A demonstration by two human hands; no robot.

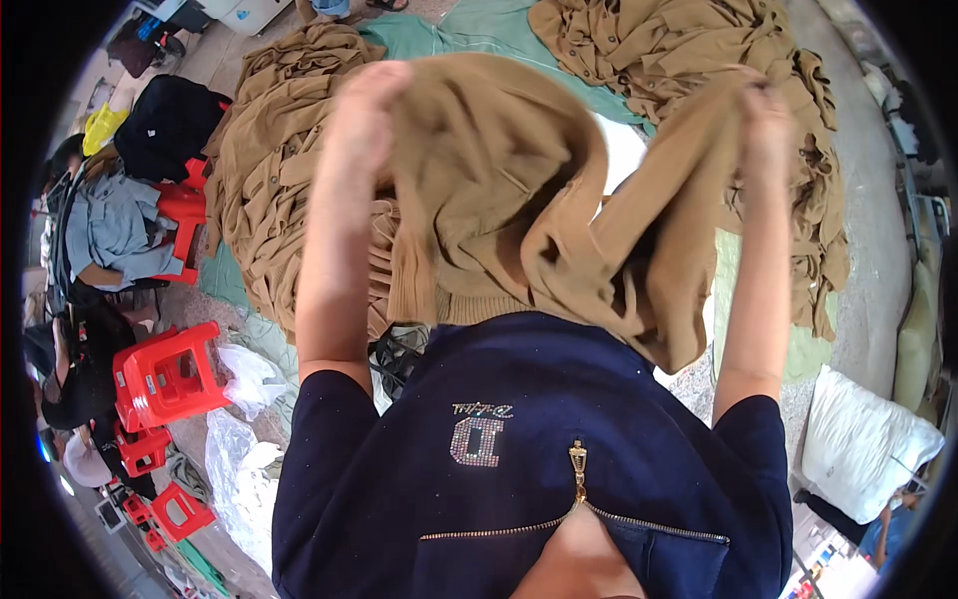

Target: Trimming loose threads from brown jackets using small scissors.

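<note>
Both hands, left (361,115) & right (766,125), grip tan garment (519,200) up.

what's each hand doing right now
Left hand: closed on the tan garment.
Right hand: closed on the same tan garment.

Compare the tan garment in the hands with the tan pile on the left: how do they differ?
The held garment is a single piece lifted in the air, gripped by the left hand and right hand; the left pile is many pieces lying on the floor. The held garment hangs bunched and draped between the hands; the left pile lies in stacked folds, untouched. Both look like the same tan fabric.
</note>
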